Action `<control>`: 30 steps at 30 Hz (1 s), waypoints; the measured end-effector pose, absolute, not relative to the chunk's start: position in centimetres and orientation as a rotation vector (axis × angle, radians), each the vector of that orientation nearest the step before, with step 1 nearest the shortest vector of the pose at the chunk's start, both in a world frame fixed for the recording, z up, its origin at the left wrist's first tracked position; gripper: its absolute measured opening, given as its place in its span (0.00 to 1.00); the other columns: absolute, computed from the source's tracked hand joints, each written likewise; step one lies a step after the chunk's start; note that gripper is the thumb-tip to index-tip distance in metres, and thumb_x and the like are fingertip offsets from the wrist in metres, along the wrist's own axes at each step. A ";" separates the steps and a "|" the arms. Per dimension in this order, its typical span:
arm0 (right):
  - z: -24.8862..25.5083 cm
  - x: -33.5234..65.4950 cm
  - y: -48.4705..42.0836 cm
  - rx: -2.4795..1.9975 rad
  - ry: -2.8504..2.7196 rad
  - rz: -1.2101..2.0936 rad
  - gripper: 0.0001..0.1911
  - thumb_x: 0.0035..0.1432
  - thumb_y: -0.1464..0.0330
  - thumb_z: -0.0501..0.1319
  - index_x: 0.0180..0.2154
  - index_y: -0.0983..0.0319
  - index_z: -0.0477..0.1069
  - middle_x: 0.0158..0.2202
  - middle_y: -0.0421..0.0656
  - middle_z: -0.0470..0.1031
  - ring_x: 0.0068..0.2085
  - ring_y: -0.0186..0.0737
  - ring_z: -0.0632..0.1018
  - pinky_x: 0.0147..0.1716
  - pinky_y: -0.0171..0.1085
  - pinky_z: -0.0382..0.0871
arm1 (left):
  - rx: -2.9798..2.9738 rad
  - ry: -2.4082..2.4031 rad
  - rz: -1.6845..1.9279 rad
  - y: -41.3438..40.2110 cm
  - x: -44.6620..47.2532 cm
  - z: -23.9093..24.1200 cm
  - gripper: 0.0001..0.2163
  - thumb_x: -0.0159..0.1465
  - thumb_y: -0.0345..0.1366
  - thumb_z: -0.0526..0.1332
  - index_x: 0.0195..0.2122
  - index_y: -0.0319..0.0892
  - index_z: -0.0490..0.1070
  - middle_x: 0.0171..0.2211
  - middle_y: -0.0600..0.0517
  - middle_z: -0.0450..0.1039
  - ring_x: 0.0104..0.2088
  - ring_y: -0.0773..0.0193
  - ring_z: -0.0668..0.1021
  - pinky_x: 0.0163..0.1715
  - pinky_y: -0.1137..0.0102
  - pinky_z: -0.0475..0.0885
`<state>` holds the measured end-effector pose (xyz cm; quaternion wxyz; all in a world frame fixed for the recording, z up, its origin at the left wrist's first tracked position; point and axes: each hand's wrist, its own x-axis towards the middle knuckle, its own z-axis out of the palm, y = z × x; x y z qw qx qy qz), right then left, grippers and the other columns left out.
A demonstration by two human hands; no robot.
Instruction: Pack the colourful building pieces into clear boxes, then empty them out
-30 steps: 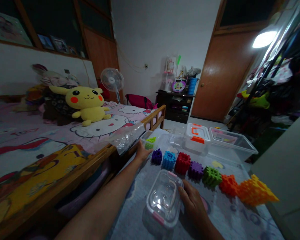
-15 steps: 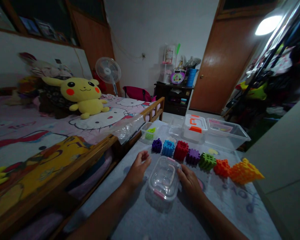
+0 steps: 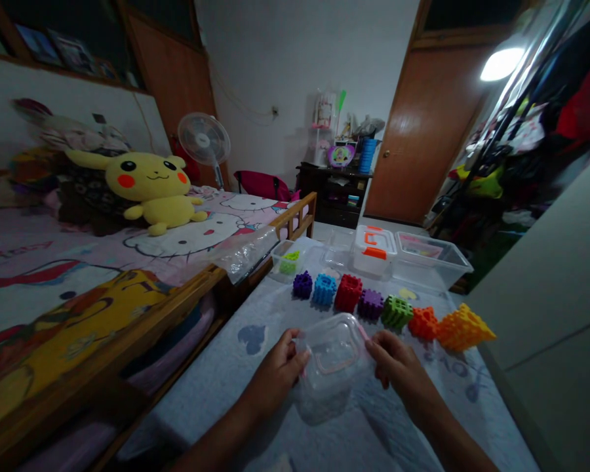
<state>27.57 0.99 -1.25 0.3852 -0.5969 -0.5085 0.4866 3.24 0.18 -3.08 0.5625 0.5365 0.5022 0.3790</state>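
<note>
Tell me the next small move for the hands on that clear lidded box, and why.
Probably work the lid loose with the fingertips. The left hand and the right hand each grip one side of the clear box, right at the lid's edges. The lid looks shut, and the coloured blocks sit in a row just behind.
</note>
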 end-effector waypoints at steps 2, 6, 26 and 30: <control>-1.8 28.2 1.0 -1.592 -1.283 1.139 0.21 0.52 0.49 0.60 0.27 0.59 0.63 0.18 0.33 0.63 0.19 0.32 0.69 0.15 0.30 0.58 | 1.321 1.153 0.914 1.2 4.0 -2.9 0.17 0.64 0.45 0.57 0.50 0.42 0.63 0.26 0.57 0.66 0.27 0.67 0.70 0.28 0.73 0.63; -2.9 28.7 1.3 -1.637 -1.264 1.004 0.25 0.53 0.44 0.57 0.37 0.59 0.66 0.19 0.32 0.63 0.18 0.34 0.69 0.15 0.32 0.60 | 1.421 1.108 0.915 3.0 5.5 -2.8 0.13 0.65 0.43 0.56 0.46 0.41 0.68 0.28 0.54 0.69 0.30 0.65 0.72 0.32 0.72 0.64; -2.3 28.5 1.1 -1.478 -1.280 1.054 0.24 0.58 0.50 0.55 0.46 0.61 0.70 0.36 0.45 0.78 0.34 0.45 0.77 0.34 0.38 0.71 | 1.406 1.157 1.042 2.8 7.1 -4.3 0.19 0.67 0.50 0.52 0.51 0.42 0.64 0.28 0.55 0.71 0.28 0.63 0.74 0.29 0.71 0.65; -2.9 29.0 1.0 -1.561 -1.327 0.979 0.27 0.59 0.50 0.52 0.49 0.62 0.71 0.34 0.44 0.78 0.27 0.41 0.74 0.28 0.38 0.69 | 1.484 1.189 1.046 3.0 7.4 -4.0 0.18 0.69 0.48 0.49 0.51 0.42 0.65 0.35 0.51 0.74 0.35 0.61 0.76 0.37 0.70 0.68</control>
